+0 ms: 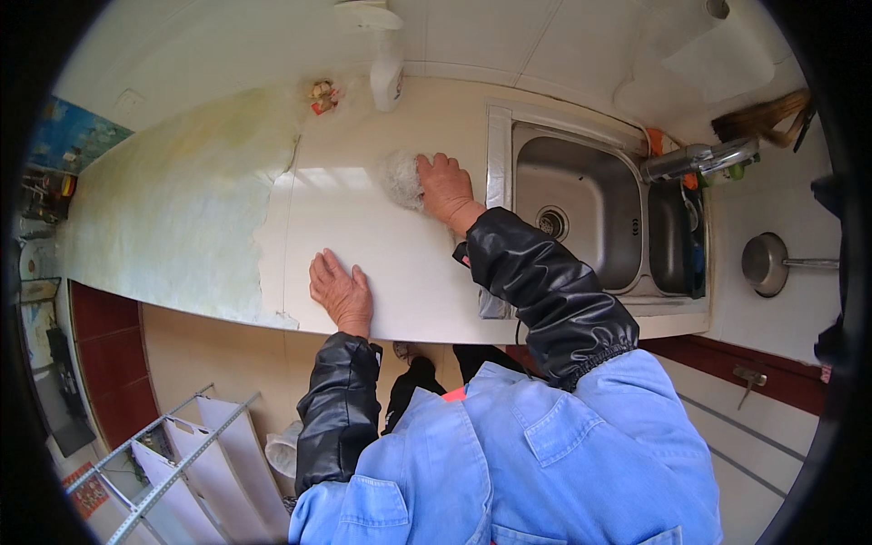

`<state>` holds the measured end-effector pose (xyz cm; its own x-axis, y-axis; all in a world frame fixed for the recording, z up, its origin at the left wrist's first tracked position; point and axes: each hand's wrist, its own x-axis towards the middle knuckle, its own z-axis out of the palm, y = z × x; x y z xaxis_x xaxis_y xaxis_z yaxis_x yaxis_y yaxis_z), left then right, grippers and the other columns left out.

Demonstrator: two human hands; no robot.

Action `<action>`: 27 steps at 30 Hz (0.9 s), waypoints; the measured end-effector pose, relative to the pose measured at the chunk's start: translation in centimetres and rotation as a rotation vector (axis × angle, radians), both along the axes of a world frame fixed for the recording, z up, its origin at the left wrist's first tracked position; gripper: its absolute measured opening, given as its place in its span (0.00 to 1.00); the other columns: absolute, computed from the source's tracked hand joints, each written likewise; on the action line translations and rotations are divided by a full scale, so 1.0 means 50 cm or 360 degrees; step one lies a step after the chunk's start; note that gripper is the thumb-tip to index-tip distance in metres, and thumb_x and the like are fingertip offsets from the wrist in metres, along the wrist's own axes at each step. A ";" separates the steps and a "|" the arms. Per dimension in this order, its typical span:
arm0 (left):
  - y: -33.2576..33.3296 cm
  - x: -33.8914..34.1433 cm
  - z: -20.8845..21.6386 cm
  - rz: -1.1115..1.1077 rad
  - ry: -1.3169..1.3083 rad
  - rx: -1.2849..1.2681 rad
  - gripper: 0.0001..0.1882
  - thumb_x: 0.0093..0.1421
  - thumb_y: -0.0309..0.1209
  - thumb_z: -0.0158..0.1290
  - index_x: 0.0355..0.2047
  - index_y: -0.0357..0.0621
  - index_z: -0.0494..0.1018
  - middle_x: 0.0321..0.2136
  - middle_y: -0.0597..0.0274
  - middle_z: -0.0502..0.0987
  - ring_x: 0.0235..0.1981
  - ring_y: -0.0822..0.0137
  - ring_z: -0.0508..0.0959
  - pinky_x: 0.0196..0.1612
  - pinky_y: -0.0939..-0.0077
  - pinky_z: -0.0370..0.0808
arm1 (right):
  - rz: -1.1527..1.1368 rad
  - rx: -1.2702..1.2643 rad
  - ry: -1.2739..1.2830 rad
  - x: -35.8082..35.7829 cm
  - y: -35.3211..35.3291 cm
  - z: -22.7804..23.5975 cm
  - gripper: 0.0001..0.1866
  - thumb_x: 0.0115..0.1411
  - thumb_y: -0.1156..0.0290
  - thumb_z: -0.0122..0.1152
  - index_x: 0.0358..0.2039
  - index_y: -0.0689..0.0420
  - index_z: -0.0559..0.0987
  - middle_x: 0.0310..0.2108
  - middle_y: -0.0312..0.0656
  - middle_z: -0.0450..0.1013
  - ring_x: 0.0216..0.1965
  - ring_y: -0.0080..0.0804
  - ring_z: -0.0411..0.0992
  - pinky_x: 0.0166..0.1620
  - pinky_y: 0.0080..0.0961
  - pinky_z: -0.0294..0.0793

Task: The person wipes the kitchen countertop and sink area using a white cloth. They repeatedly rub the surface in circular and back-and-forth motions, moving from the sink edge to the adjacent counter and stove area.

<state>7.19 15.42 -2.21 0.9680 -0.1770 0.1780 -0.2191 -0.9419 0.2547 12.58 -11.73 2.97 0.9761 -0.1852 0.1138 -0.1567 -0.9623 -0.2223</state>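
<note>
My right hand (pixel 444 188) presses a grey-white scouring pad (pixel 400 177) onto the pale countertop (pixel 363 245), just left of the steel sink (pixel 574 218). Its fingers curl over the pad. My left hand (pixel 340 292) lies flat and spread on the countertop near the front edge, holding nothing. Both forearms wear black glossy sleeve covers over a blue jacket.
A white bottle (pixel 388 77) and a small reddish object (pixel 321 97) stand at the back of the counter. A tap (pixel 699 159) reaches over the sink. A metal pan (pixel 767 263) sits to the right. A yellowed, stained area (pixel 173 209) covers the counter's left part. A white rack (pixel 182 454) stands on the floor.
</note>
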 end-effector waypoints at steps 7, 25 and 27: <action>0.008 -0.002 0.000 -0.0055 0.0069 -0.0069 0.32 0.59 0.39 0.56 0.63 0.43 0.67 0.66 0.44 0.57 0.69 0.45 0.54 0.66 0.46 0.52 | 0.0194 0.0486 0.0119 -0.076 0.192 -0.007 0.34 0.49 0.72 0.66 0.59 0.48 0.72 0.47 0.49 0.69 0.49 0.53 0.71 0.47 0.48 0.76; 0.203 0.006 -0.048 -0.0482 -0.0034 -0.0472 0.29 0.56 0.34 0.60 0.59 0.46 0.72 0.64 0.48 0.67 0.68 0.45 0.62 0.67 0.48 0.57 | 0.0245 0.0135 0.0015 -0.086 0.286 -0.003 0.36 0.45 0.75 0.67 0.58 0.49 0.73 0.47 0.49 0.70 0.48 0.52 0.72 0.45 0.47 0.75; 0.259 0.052 -0.058 -0.0323 -0.0246 -0.0561 0.28 0.54 0.32 0.62 0.57 0.43 0.73 0.61 0.49 0.70 0.66 0.44 0.65 0.66 0.48 0.60 | 0.0373 0.0164 0.0032 -0.145 0.305 -0.001 0.38 0.44 0.76 0.68 0.60 0.49 0.72 0.50 0.51 0.70 0.48 0.53 0.71 0.46 0.47 0.74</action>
